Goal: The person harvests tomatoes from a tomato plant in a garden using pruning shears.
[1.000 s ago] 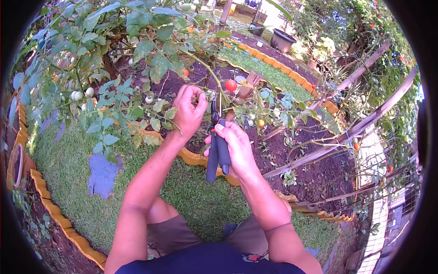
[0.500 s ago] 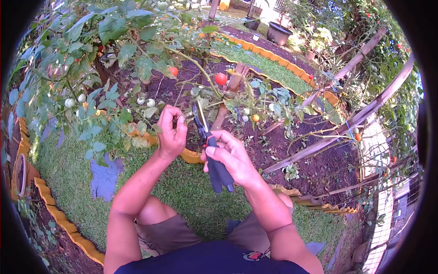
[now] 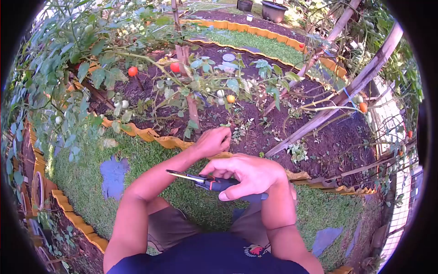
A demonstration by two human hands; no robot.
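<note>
My right hand [image 3: 253, 176] is wrapped round the dark handles of the pruning shears [image 3: 210, 182], whose blades point left, low over the grass. Just beyond it, my left hand [image 3: 213, 142] is closed above the yellow bed edging, near the soil; what its fingers hold, if anything, is hidden. Above both hands, tomato plants [image 3: 182, 89] spread across the bed around a wooden stake [image 3: 191, 109]. They carry red tomatoes [image 3: 175, 67], a yellow-orange one [image 3: 231, 98] and pale green ones [image 3: 221, 93].
Yellow scalloped edging [image 3: 169, 141] borders the dark soil bed. A long wooden pole [image 3: 319, 119] slants across the right side, with blue string round it. Grass [image 3: 141, 160] with flat grey slabs [image 3: 113, 176] lies around my knees. Black pots [image 3: 273, 11] stand at the back.
Both hands have come away from the plant, down and to the right. The shears have turned from pointing up to pointing left. The view has shifted to the right.
</note>
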